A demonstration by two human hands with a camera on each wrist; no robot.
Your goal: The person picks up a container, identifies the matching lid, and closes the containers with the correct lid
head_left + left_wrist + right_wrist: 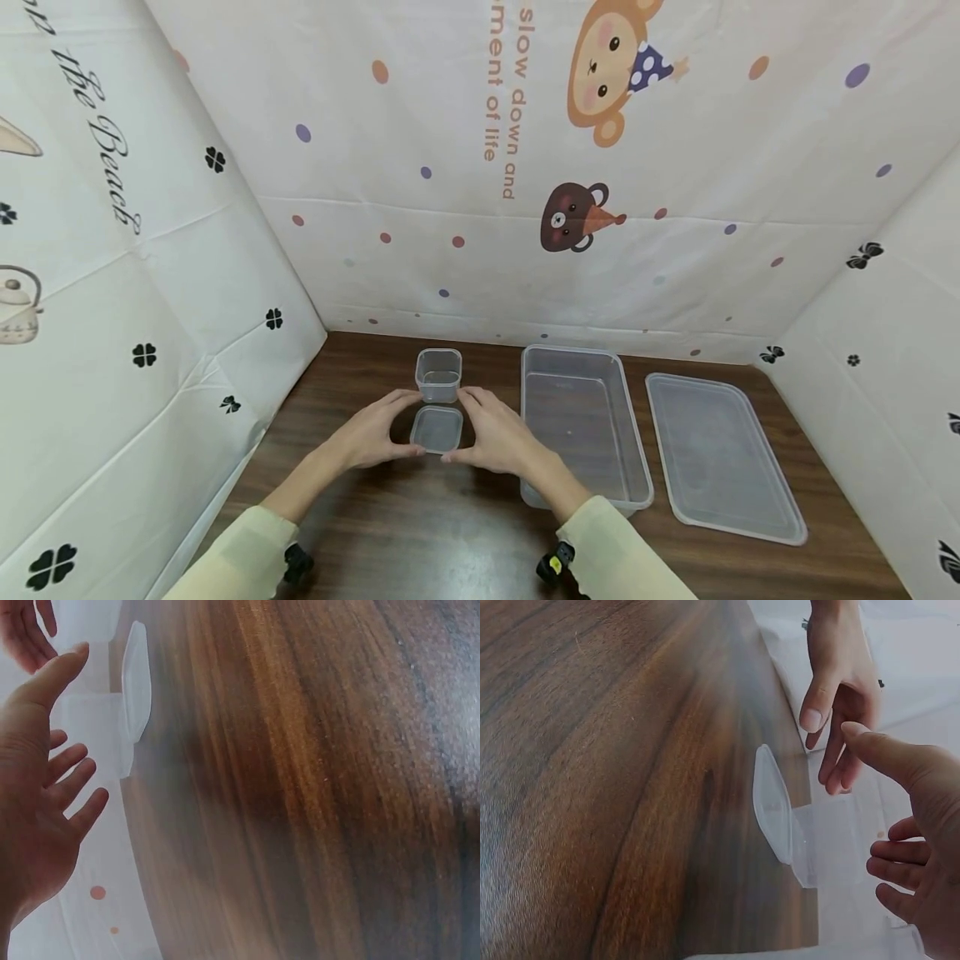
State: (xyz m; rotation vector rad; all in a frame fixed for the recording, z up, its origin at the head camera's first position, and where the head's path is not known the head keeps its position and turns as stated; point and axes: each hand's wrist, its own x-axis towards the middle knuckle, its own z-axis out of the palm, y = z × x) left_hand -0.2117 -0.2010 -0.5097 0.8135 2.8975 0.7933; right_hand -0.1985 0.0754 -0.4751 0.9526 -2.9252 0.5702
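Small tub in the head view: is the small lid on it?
No, the small lid is on the near side of the small tub, whose top is open.

white cloth walls (420,108) on three sides | brown bear print (567,218), black clovers (52,567) | wood-grain tabletop (397,517), pale glare (468,562)

Tbl (420,542): sm tub (438,377), lid (437,429); lg tub (585,421), lg lid (723,458)

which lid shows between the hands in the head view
The small square lid, framed by the left hand and right hand, just in front of the small tub. The other, large rectangular lid lies apart, right of the big box.
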